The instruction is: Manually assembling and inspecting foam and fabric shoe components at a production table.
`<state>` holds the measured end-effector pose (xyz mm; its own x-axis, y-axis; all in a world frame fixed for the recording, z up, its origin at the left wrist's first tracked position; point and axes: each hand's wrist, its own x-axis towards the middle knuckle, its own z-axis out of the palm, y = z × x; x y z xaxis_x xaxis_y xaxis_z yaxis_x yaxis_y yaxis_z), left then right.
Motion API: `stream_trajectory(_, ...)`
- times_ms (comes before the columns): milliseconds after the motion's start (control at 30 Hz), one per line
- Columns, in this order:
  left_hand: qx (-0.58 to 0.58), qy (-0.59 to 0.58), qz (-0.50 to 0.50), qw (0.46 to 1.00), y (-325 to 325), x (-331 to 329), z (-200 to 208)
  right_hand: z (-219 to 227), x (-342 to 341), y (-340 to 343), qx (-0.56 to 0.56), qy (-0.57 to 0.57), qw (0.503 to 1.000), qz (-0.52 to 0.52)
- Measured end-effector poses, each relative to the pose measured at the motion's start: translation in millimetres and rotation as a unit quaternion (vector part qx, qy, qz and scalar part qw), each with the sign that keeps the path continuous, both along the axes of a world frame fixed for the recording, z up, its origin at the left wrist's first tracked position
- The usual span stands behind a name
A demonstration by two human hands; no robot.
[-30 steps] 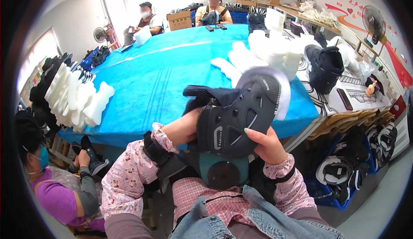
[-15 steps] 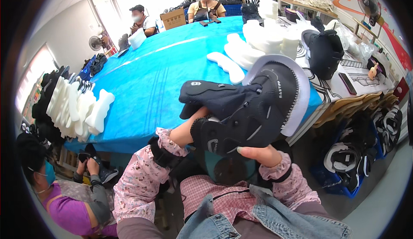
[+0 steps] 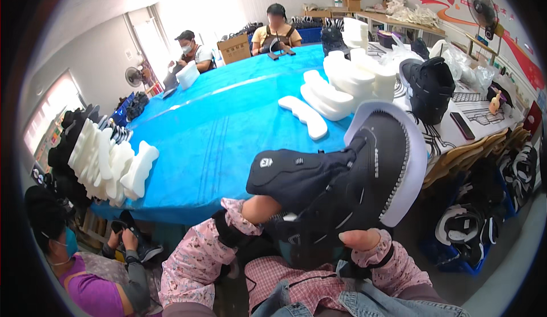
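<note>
A black shoe upper [image 3: 327,177], with zigzag stitching and a pale curved band [image 3: 411,171] along its right edge, is raised in front of the table's near edge. My left hand [image 3: 262,207] reaches in at its lower left side, and the fingers disappear behind or inside the material. With the thumb pressed along the bottom edge, my right hand [image 3: 360,239] holds the lower right side; its other fingers are hidden beneath. Beyond the upper, a single white wavy foam piece [image 3: 305,116] lies on the blue table cover [image 3: 199,140].
White foam pieces are stacked at the right [image 3: 364,77] and left [image 3: 117,163]. A black boot [image 3: 430,89] and phone [image 3: 462,126] rest on the right side. Blue crates [image 3: 476,268] hold footwear below. A co-worker [image 3: 94,280] sits at left; two more sit across.
The shoe upper and both hands have shifted down and right in the picture. My view has tilted, so the table and people appear lower. My hold looks the same.
</note>
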<state>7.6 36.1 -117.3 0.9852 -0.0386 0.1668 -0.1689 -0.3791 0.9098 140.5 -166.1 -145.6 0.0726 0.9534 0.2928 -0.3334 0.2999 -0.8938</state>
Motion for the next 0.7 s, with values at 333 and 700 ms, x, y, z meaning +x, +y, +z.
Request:
stream_trajectory(333, 0.028, 0.035, -0.031, 0.999, 10.8, -2.1, -10.6, 0.8, 4.5, -4.1, 0.026, 0.096, 0.995, 0.022)
stream_trajectory(700, 0.344, 0.15, -0.085, 0.923, -17.6, 30.1, 102.6, -0.9, 5.9, 21.4, 0.113, 0.334, 0.935, 0.039)
